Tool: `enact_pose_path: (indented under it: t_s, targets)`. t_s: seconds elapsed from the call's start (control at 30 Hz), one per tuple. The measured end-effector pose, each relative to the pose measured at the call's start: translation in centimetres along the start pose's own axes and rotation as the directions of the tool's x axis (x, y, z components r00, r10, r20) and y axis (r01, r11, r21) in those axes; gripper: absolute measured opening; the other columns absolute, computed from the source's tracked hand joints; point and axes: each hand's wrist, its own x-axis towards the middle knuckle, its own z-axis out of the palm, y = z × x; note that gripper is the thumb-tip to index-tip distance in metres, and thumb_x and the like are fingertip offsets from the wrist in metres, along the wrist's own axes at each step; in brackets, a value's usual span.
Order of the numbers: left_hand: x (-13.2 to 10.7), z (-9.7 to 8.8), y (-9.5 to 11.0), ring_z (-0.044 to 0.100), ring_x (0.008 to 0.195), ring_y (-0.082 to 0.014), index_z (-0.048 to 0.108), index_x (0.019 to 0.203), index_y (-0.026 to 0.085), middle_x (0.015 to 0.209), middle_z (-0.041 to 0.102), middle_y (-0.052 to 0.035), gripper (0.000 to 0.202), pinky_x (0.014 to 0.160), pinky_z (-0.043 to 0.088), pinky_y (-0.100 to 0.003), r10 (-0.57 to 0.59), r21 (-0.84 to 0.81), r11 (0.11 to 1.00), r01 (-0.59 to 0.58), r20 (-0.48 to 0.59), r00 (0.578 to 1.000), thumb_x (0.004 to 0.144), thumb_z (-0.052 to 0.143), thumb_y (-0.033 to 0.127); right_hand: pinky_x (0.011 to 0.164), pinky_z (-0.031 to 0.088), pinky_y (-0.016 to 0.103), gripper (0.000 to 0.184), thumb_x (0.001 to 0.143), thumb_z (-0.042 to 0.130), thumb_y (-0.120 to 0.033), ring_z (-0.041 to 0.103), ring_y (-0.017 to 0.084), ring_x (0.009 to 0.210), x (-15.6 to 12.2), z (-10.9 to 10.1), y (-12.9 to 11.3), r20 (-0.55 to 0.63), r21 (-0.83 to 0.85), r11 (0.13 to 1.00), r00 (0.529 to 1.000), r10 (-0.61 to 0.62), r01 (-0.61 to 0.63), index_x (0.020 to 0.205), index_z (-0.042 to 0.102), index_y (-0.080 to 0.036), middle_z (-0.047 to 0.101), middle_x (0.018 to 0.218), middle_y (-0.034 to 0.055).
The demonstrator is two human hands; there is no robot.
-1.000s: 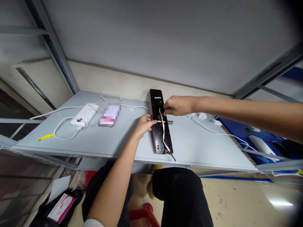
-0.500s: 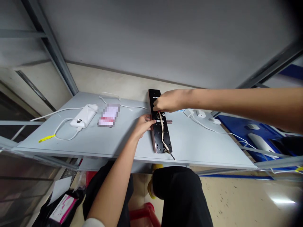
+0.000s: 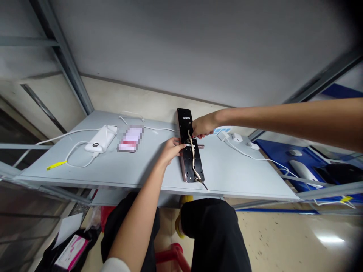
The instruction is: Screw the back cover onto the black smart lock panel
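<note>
A long black panel [image 3: 190,160] with a copper-coloured edge lies lengthwise on the grey shelf [image 3: 119,170]. A beige cable [image 3: 193,158] runs down its middle to a dark connector at the near end. My left hand [image 3: 170,150] grips the panel's left edge, fingers curled on it. My right hand [image 3: 202,126] reaches in from the right and pinches at the cable's upper end on the panel; its fingertips are closed.
A white power bank [image 3: 100,139] with a looped white cable lies at the left, beside a blurred pink card [image 3: 130,138]. A yellow tag [image 3: 56,164] sits near the front left edge. White chargers [image 3: 236,137] lie at the right. Metal uprights frame the shelf.
My right hand moved up over the panel's upper half, then came back down a little to its right side. The left hand stayed on the left edge.
</note>
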Motion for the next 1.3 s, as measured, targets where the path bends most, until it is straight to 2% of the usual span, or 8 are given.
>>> enact_pose_path:
  t_s: [0.1,0.23,0.43,0.6,0.87,1.1,1.2,1.3]
  targets:
    - [0.2,0.0,-0.3,0.069,0.079,-0.0153,0.064,0.111,0.016,0.091,0.062,-0.0002,0.022,0.078,0.064,-0.033,-0.002,-0.006,1.0,0.002,-0.001,1.0,0.096,0.075,0.006,0.053,0.035,0.028,0.042,0.104,0.072,-0.027,0.033,0.006,0.048,-0.4,-0.1,0.0,0.136,0.264,0.955,0.985,0.103,-0.136,0.064,0.061,-0.02,0.061,0.061,-0.0032]
    - [0.6,-0.1,-0.7,0.069,0.078,-0.0153,0.065,0.11,0.017,0.091,0.063,0.0004,0.029,0.082,0.065,-0.036,0.008,-0.027,1.0,-0.008,-0.006,1.0,0.091,0.085,0.008,0.051,0.028,0.027,0.041,0.106,0.066,-0.016,0.027,0.005,0.047,-0.7,-0.1,-0.3,0.082,0.226,0.966,0.991,0.105,-0.121,0.065,0.06,-0.019,0.059,0.058,-0.0052]
    - [0.8,-0.4,-1.0,0.07,0.081,-0.0158,0.066,0.11,0.017,0.092,0.063,0.0001,0.031,0.085,0.066,-0.037,0.02,-0.035,0.999,-0.019,0.012,1.0,0.089,0.088,0.012,0.061,0.041,0.031,0.028,0.091,0.077,-0.01,0.059,0.015,0.061,-0.6,-0.2,-1.0,-0.059,-0.094,0.996,0.998,-0.012,0.007,0.065,0.071,-0.017,0.065,0.06,0.002]
    - [0.7,-0.5,-1.0,0.071,0.083,-0.0166,0.067,0.112,0.016,0.095,0.065,-0.0017,0.028,0.084,0.066,-0.037,0.038,-0.035,0.999,-0.037,0.023,0.999,0.091,0.084,0.01,0.08,0.05,0.041,0.025,0.085,0.068,0.004,0.076,0.029,0.09,-1.8,0.0,-2.1,-0.011,-0.533,0.831,0.98,-0.198,0.162,0.078,0.08,-0.017,0.081,0.089,0.0114]
    - [0.8,-0.5,-1.0,0.072,0.084,-0.0185,0.067,0.11,0.017,0.094,0.068,-0.0031,0.029,0.082,0.066,-0.037,0.046,-0.04,0.998,-0.045,0.028,0.999,0.088,0.085,0.011,0.086,0.045,0.031,0.043,0.083,0.057,0.018,0.065,0.012,0.087,-1.9,0.4,-2.5,-0.072,-0.575,0.774,0.926,-0.371,0.266,0.055,0.059,-0.015,0.071,0.07,-0.0036]
    - [1.1,-0.5,-1.0,0.071,0.081,-0.017,0.066,0.111,0.016,0.094,0.066,-0.0019,0.029,0.082,0.066,-0.037,0.009,-0.043,0.999,-0.009,0.008,1.0,0.089,0.084,0.009,0.08,0.054,0.039,0.027,0.103,0.062,-0.019,0.079,0.032,0.098,-1.0,-0.4,-2.7,-0.029,-0.627,0.775,0.992,-0.123,0.078,0.108,0.086,-0.007,0.084,0.108,0.021]
    - [1.0,-0.4,-1.0,0.07,0.08,-0.0154,0.066,0.109,0.016,0.093,0.063,-0.0009,0.024,0.082,0.066,-0.035,0.01,-0.045,0.999,-0.01,0.01,1.0,0.092,0.08,0.007,0.073,0.053,0.038,0.039,0.108,0.055,-0.028,0.079,0.031,0.092,-0.9,-0.7,-2.6,-0.011,-0.542,0.84,0.999,0.033,-0.034,0.119,0.085,-0.006,0.083,0.108,0.022]
    - [0.9,-0.4,-0.9,0.069,0.079,-0.0151,0.066,0.108,0.016,0.093,0.061,-0.0006,0.023,0.081,0.066,-0.035,0.006,-0.049,0.999,-0.006,0.003,1.0,0.092,0.079,0.006,0.069,0.049,0.036,0.037,0.107,0.056,-0.023,0.076,0.028,0.087,-0.7,-1.0,-2.3,0.049,-0.538,0.843,0.999,-0.008,0.033,0.12,0.085,-0.004,0.083,0.11,0.0227]
